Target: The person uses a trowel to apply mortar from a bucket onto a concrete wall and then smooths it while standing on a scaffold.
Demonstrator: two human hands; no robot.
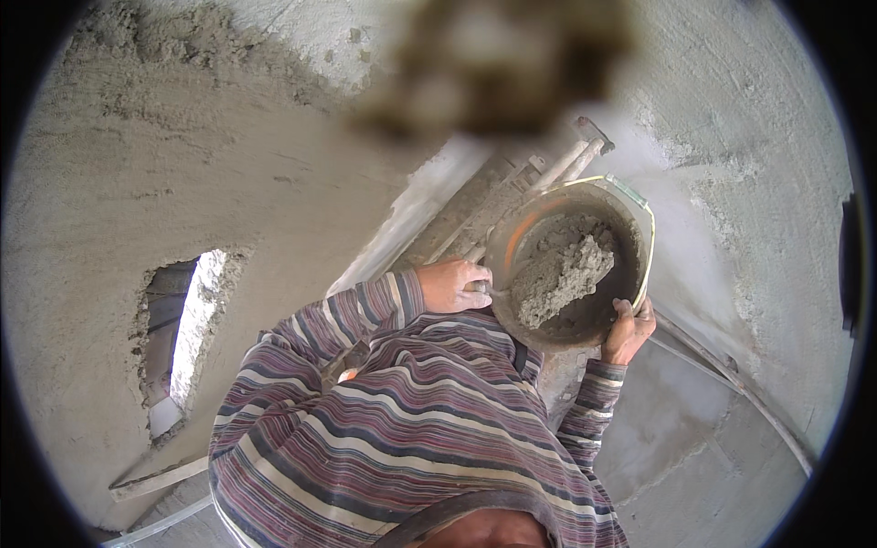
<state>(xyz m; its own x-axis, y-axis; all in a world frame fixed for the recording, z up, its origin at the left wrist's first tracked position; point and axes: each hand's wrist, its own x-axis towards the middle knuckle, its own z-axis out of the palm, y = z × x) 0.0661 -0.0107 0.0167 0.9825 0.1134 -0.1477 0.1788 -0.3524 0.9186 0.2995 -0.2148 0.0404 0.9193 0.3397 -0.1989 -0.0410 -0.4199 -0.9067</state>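
Observation:
My left hand is closed round the handle of a trowel at the near left rim of a bucket. A thick heap of wet grey mortar lies inside the bucket and hides the trowel's blade. The bucket is held close in front of my body, its open mouth facing up toward me. Its wire bail with a pale grip hangs along the far right rim. My right hand grips the near right rim, thumb on top and fingers round the outside.
Grey plastered wall surrounds me, with a rough opening at left. Mortar-caked boards or rails lie beyond the bucket. A long pole or pipe runs at right. Something brown and blurred covers the top of the view.

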